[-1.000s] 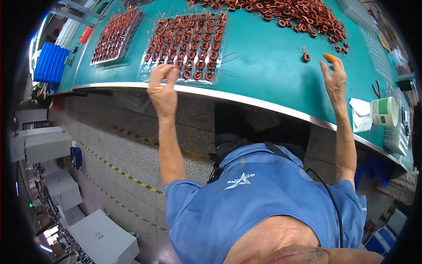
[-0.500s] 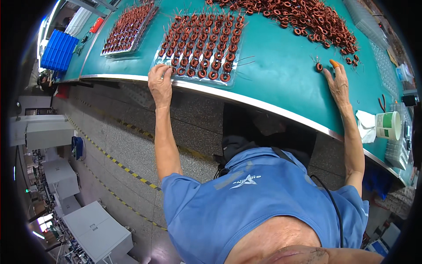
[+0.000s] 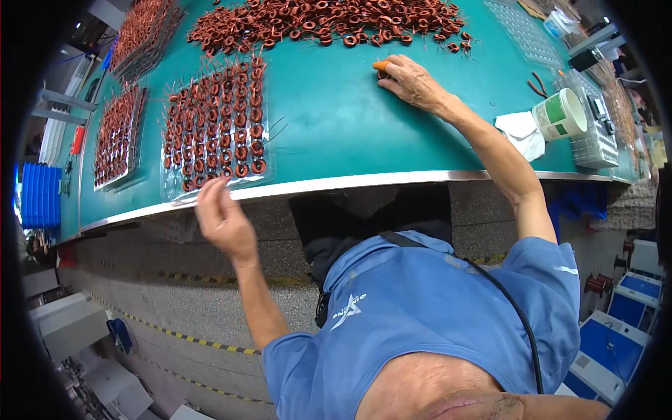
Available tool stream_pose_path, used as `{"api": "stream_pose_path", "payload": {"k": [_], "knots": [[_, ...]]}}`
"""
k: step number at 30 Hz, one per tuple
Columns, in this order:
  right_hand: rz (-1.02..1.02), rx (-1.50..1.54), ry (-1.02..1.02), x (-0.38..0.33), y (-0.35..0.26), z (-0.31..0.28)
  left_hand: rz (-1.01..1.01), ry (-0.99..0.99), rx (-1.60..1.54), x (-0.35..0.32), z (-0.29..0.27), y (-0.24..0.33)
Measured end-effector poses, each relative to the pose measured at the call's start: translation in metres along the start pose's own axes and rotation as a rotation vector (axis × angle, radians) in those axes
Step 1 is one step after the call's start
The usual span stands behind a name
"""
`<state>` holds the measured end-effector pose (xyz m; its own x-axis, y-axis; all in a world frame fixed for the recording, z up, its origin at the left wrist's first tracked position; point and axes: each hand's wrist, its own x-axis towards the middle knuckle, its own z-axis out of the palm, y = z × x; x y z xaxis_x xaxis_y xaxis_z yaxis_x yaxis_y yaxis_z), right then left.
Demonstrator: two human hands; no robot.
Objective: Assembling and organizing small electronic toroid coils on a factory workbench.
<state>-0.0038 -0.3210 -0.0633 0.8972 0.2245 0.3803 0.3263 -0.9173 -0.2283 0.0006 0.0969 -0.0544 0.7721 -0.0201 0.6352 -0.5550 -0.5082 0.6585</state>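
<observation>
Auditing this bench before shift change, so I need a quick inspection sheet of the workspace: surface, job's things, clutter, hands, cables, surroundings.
Surface: green bench top with a metal front edge.
Job's things: clear tray of copper coils at the front edge; loose coil pile at the back; more filled trays to the left.
Clutter: white paper cup, crumpled tissue.
Hands: left hand at the tray's near edge; right hand flat on the bench, orange fingertip cover.
Cables: black cord across the blue shirt.
Surroundings: blue bins, floor with striped tape.
</observation>
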Motion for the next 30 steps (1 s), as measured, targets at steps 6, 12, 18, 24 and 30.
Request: {"api": "stream_pose_path", "payload": {"k": [6,12,18,24,30], "knots": [[-0.019,0.150,0.313,-0.008,-0.059,-0.010,-0.462,-0.512,-0.813,-0.027,0.095,0.084],[-0.151,0.231,0.276,-0.028,-0.118,-0.031,-0.520,-0.508,-1.154,-0.024,0.145,0.126],[0.050,0.418,0.387,-0.026,-0.114,-0.058,-0.470,-0.661,-1.070,-0.023,0.133,0.105],[0.340,0.754,0.043,-0.026,-0.101,-0.052,-0.658,-0.741,-1.251,-0.022,0.129,0.124],[-0.252,-0.049,0.437,-0.023,-0.140,-0.065,-0.605,-0.563,-1.199,-0.020,0.133,0.118]]}}
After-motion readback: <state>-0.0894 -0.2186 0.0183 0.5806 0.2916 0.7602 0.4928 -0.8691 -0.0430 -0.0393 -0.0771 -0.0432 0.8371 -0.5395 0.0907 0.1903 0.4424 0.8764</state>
